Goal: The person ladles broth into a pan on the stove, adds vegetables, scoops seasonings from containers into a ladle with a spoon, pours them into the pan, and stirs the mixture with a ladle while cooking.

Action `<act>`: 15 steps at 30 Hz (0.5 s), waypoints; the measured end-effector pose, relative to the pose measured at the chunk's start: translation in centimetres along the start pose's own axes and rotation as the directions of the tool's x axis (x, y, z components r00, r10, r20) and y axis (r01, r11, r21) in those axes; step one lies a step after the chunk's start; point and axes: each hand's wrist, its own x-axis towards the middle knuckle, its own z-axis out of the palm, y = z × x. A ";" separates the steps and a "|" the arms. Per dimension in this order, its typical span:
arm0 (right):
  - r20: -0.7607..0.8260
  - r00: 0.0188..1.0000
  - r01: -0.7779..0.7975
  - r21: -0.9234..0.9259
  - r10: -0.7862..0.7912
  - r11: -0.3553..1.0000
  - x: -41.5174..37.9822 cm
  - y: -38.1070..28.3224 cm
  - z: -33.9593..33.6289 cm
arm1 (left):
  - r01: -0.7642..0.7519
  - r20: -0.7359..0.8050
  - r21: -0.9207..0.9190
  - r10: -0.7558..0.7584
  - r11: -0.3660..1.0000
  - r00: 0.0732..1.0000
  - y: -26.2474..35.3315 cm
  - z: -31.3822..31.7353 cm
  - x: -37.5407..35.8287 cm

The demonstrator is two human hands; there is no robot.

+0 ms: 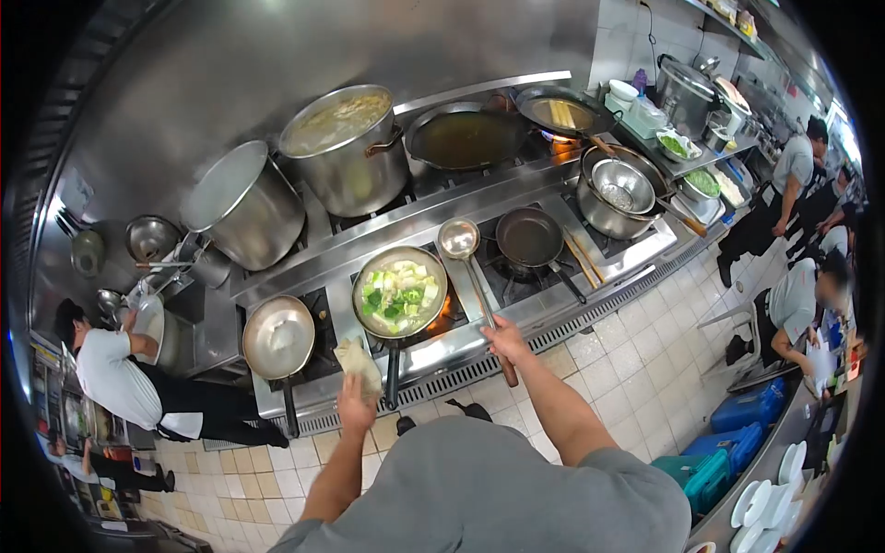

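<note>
Right hand (505, 339) is wrapped around the wooden handle of a long ladle (458, 239), fingers closed on the grip, and the ladle's bowl hangs just beside the rim of the wok (400, 293), not yet dipped in. Left hand (356, 402) clutches a folded cloth (359, 362), fingers pressed together around it, right next to the wok's handle but apart from it by the look of it. The wok sits on the front burner of the stove (479, 323) with flame glowing at its right edge, and it's loaded with chopped greens and pale chunks that look raw and bright. So my read: the vegetables are in and the heat is on, but the cooking is early, with stirring, seasoning and plating all to come.

Around it, an empty pan (278, 337) sits on the left burner and a dark empty pan (529, 237) on the right one. Behind stand a big stockpot (346, 147) full of broth and a tilted pot (241, 203). A person in white (115, 373) works at the far left; others stand off to the right.
</note>
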 end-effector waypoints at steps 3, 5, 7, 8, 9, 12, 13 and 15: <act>-0.033 0.998 0.044 -0.120 -0.048 0.992 1.1 1.5 -0.3 | 0.176 -0.015 -0.085 -0.178 0.981 0.984 0.0 1.7 -8.0; -0.108 0.498 0.415 -0.842 -0.861 0.346 4.5 5.5 -0.7 | 0.262 0.076 -0.150 -0.253 0.953 0.964 -3.8 5.4 -14.7; -0.274 0.590 0.503 -0.610 -0.759 0.612 3.1 2.9 -0.5 | 0.586 0.513 -0.265 -0.403 0.766 0.758 -14.7 12.9 -22.5; -0.380 0.697 0.524 -0.311 -0.609 0.793 1.5 0.1 -0.7 | 0.552 0.669 0.058 -0.443 0.832 0.597 -14.7 10.6 -25.4; -0.381 0.779 0.501 -0.101 -0.498 0.860 -1.6 -4.6 -1.1 | 0.515 0.742 0.161 -0.447 0.842 0.499 -14.0 8.1 -26.9; -0.313 0.802 0.586 0.246 -0.509 0.772 -11.0 -18.4 -3.0 | 0.497 0.799 0.206 -0.438 0.843 0.412 -14.0 5.3 -29.3; -0.356 0.641 0.751 0.111 -0.680 0.651 -13.7 -22.0 -3.6 | 0.494 0.794 0.200 -0.435 0.846 0.424 -14.0 5.1 -29.3; -0.259 0.220 0.974 0.106 -0.941 0.199 -21.6 -29.8 -4.1 | 0.506 0.759 0.175 -0.443 0.845 0.478 -13.9 5.0 -28.7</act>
